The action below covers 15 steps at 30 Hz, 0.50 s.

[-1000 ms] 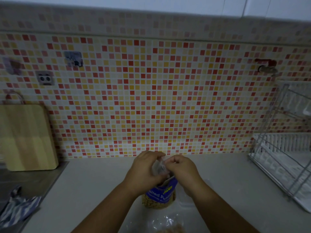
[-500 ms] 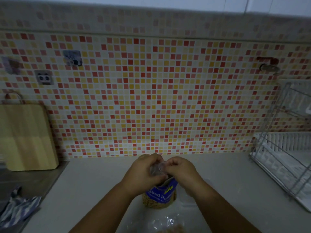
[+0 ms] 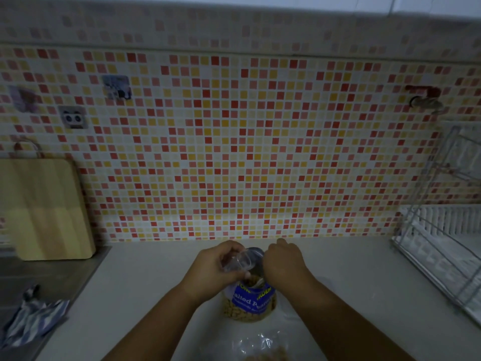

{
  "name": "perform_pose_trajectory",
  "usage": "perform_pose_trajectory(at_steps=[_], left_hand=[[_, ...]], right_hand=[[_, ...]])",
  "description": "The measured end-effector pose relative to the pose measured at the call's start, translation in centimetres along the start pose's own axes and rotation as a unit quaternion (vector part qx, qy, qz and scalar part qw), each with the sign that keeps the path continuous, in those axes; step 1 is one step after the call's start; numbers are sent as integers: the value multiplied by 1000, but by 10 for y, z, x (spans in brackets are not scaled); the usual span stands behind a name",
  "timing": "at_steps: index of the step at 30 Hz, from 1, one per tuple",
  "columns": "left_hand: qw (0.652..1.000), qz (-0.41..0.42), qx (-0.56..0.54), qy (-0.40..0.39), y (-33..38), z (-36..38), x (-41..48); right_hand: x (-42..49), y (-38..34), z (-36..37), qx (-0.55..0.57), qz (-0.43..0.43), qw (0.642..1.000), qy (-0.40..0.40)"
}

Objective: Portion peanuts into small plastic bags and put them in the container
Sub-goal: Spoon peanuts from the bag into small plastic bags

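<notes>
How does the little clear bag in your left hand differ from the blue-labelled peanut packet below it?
The small clear bag is plain and see-through; the peanut packet carries a blue printed label. The left hand holds the small clear bag up, while the peanut packet stands on the counter. The peanut packet is bigger than the small clear bag. Both look like plastic.

Small bag (image 3: 243, 261) clear glossy plastic, peanut packet (image 3: 250, 300) shiny printed plastic, countertop (image 3: 145, 282) smooth matt, cutting board (image 3: 46, 207) bare grained wood, wall (image 3: 234, 152) mosaic tile, dish rack (image 3: 442, 230) metal wire, rag (image 3: 31, 316) striped cloth.
</notes>
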<state>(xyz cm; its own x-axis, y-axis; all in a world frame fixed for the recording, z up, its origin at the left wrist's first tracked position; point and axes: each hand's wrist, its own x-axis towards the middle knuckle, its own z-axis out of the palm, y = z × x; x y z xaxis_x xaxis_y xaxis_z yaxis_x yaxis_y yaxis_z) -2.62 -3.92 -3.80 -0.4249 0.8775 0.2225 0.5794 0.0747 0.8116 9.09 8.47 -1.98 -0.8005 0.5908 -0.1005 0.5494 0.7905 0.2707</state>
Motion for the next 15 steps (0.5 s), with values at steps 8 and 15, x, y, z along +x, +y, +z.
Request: perform_pose_trajectory(at_steps=[8, 15], left_hand=[[999, -26, -30, 6, -6, -4, -1], [998, -9, -57, 0, -4, -6, -1]], right_hand=[[3, -8, -8, -52, 19, 998, -38], [-1, -1, -18, 22, -12, 1000, 12]])
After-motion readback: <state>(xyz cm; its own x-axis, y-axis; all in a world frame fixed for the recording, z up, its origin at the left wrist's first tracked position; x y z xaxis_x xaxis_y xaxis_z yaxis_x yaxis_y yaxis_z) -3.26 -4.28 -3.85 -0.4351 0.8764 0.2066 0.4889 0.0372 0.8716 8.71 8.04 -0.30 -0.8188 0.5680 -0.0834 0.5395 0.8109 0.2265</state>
